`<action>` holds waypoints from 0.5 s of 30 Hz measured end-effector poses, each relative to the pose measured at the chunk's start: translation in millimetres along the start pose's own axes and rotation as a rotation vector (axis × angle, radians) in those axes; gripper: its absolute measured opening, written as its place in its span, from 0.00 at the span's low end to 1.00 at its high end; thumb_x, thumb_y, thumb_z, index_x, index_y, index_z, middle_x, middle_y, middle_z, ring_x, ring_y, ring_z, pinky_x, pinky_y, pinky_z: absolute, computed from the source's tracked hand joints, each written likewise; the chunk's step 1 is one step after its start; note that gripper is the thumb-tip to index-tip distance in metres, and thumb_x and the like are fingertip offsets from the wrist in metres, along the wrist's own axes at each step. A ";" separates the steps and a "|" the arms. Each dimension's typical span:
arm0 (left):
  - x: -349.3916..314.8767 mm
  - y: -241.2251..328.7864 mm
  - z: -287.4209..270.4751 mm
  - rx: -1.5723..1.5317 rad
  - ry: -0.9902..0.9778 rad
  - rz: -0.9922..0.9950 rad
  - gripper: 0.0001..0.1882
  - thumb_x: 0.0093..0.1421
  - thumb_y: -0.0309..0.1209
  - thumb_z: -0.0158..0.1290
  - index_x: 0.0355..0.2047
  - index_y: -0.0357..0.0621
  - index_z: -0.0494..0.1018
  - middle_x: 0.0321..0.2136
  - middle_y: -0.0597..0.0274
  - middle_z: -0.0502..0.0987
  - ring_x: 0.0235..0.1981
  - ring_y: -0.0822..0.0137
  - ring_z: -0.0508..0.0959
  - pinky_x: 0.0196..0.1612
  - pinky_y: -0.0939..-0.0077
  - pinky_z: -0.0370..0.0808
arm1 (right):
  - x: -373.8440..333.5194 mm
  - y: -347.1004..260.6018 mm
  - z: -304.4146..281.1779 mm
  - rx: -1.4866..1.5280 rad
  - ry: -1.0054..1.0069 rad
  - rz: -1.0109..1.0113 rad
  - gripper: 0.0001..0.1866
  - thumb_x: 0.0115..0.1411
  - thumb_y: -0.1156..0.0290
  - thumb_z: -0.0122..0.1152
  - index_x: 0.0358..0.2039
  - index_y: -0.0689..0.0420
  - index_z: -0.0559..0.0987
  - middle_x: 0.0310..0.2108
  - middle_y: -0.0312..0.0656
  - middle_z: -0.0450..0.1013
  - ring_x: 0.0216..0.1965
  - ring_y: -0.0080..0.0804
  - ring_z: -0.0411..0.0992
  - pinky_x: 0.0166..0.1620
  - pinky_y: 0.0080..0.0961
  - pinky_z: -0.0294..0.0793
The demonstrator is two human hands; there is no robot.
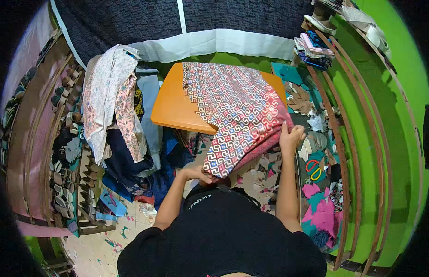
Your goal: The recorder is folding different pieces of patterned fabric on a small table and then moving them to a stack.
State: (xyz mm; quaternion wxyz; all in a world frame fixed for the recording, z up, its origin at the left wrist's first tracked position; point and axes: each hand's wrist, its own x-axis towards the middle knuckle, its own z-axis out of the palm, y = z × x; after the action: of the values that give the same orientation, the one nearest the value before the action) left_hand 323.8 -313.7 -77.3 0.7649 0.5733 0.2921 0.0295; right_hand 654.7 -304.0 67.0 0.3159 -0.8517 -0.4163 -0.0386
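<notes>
A patterned cloth [237, 108] in red, white and blue lies over an orange tabletop [170, 104] and hangs down over its near edge toward me. My left hand [196, 175] grips the cloth's near left corner, low and close to my body. At the right edge of the cloth, my right hand [292, 136] is closed on its border, where the plainer reddish underside shows. Between the two hands the fabric slants down in a loose fold. Part of the tabletop stays bare on the left.
Draped garments [110, 87] hang at the left, above dark blue cloth. Wooden racks with shoe-like pieces [64, 194] stand further left. On the right, a shelf holds scissors [314, 170] with red and yellow handles, pink scraps [323, 214] and folded cloth [313, 48]. Scraps litter the floor.
</notes>
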 end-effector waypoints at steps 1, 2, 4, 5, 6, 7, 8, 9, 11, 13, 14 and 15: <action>-6.1 -20.8 -8.3 0.118 0.111 -0.054 0.32 0.35 0.34 0.62 0.44 0.43 0.65 0.33 0.66 0.71 0.30 0.70 0.70 0.36 0.76 0.67 | -5.9 -1.0 0.1 0.099 -0.045 -0.027 0.14 0.49 0.66 0.53 0.25 0.66 0.74 0.49 0.45 0.59 0.52 0.49 0.50 0.50 0.41 0.48; -11.7 -18.4 -11.8 0.118 0.113 -0.052 0.32 0.35 0.34 0.62 0.44 0.43 0.65 0.33 0.66 0.71 0.30 0.70 0.70 0.36 0.76 0.67 | -9.1 7.9 7.1 0.100 -0.044 -0.029 0.14 0.49 0.66 0.53 0.25 0.66 0.74 0.49 0.45 0.59 0.52 0.49 0.50 0.50 0.41 0.48; -23.7 -14.0 -18.2 0.661 0.299 -0.274 0.27 0.35 0.37 0.62 0.38 0.45 0.71 0.29 0.64 0.74 0.29 0.70 0.71 0.35 0.77 0.68 | -13.5 16.4 21.2 0.344 0.150 -0.496 0.14 0.50 0.66 0.53 0.34 0.61 0.74 0.53 0.42 0.56 0.55 0.46 0.48 0.55 0.36 0.44; -30.2 -22.4 -19.8 0.392 0.356 -0.178 0.24 0.33 0.41 0.61 0.32 0.45 0.73 0.26 0.59 0.75 0.28 0.65 0.74 0.35 0.76 0.68 | -17.4 10.5 21.3 0.552 0.061 -0.422 0.14 0.50 0.68 0.52 0.36 0.60 0.74 0.51 0.38 0.60 0.57 0.43 0.46 0.58 0.36 0.35; -33.4 -23.6 -23.6 0.391 0.360 -0.179 0.24 0.33 0.41 0.61 0.32 0.45 0.73 0.26 0.59 0.75 0.28 0.65 0.74 0.35 0.76 0.68 | -18.8 10.2 24.3 0.555 0.059 -0.424 0.14 0.50 0.68 0.52 0.36 0.60 0.74 0.51 0.38 0.60 0.57 0.43 0.46 0.58 0.36 0.35; -37.6 -22.3 -26.3 0.523 0.503 -0.291 0.23 0.36 0.43 0.58 0.33 0.44 0.73 0.28 0.54 0.75 0.32 0.59 0.73 0.38 0.73 0.68 | -21.0 11.1 27.2 0.557 -0.070 -0.527 0.12 0.50 0.68 0.52 0.35 0.60 0.74 0.45 0.39 0.65 0.52 0.40 0.53 0.56 0.34 0.43; -40.0 -22.1 -32.4 0.658 0.637 -0.403 0.23 0.38 0.45 0.55 0.33 0.43 0.73 0.31 0.49 0.74 0.36 0.52 0.73 0.40 0.69 0.68 | -24.0 14.4 31.3 0.552 -0.195 -0.622 0.11 0.51 0.68 0.51 0.33 0.60 0.74 0.39 0.39 0.70 0.48 0.38 0.61 0.54 0.32 0.51; -40.5 -72.9 -59.2 0.747 0.908 -0.408 0.21 0.42 0.43 0.51 0.33 0.41 0.72 0.30 0.45 0.73 0.36 0.51 0.73 0.40 0.68 0.68 | -35.0 6.7 35.4 0.653 -0.350 -0.537 0.10 0.50 0.68 0.52 0.30 0.60 0.74 0.32 0.42 0.71 0.41 0.38 0.65 0.48 0.31 0.57; -37.9 -83.0 -77.5 0.699 1.313 -0.415 0.18 0.48 0.40 0.44 0.33 0.38 0.69 0.29 0.37 0.71 0.35 0.48 0.72 0.39 0.64 0.69 | -54.7 1.2 43.3 0.725 -0.523 -0.505 0.10 0.49 0.65 0.54 0.26 0.60 0.74 0.23 0.45 0.70 0.30 0.37 0.68 0.36 0.29 0.64; -59.3 -61.9 -104.8 0.382 1.465 -0.280 0.16 0.51 0.38 0.41 0.32 0.37 0.67 0.28 0.37 0.71 0.33 0.47 0.73 0.36 0.62 0.70 | -75.0 0.8 50.9 0.667 -0.625 -0.594 0.14 0.46 0.61 0.57 0.24 0.61 0.73 0.21 0.45 0.68 0.23 0.37 0.67 0.28 0.27 0.65; -80.0 -86.8 -133.2 0.203 1.478 -0.135 0.15 0.51 0.37 0.41 0.32 0.37 0.67 0.28 0.39 0.71 0.32 0.48 0.73 0.35 0.62 0.70 | -88.0 -1.9 54.6 0.623 -0.710 -0.631 0.17 0.44 0.59 0.59 0.23 0.61 0.72 0.20 0.45 0.68 0.22 0.37 0.66 0.28 0.27 0.65; -72.3 -32.8 -122.8 -0.135 1.381 0.018 0.14 0.52 0.36 0.41 0.32 0.38 0.66 0.26 0.44 0.71 0.31 0.52 0.73 0.33 0.63 0.71 | -94.2 3.2 51.4 0.616 -0.743 -0.580 0.18 0.40 0.60 0.62 0.22 0.61 0.70 0.18 0.43 0.66 0.21 0.34 0.65 0.26 0.25 0.64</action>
State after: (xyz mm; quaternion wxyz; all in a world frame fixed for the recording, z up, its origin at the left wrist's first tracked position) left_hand 195.4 -246.7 -97.9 0.4376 0.3766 0.7050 0.4120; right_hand 585.6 -340.7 -6.6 0.3586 -0.5272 -0.7087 0.3022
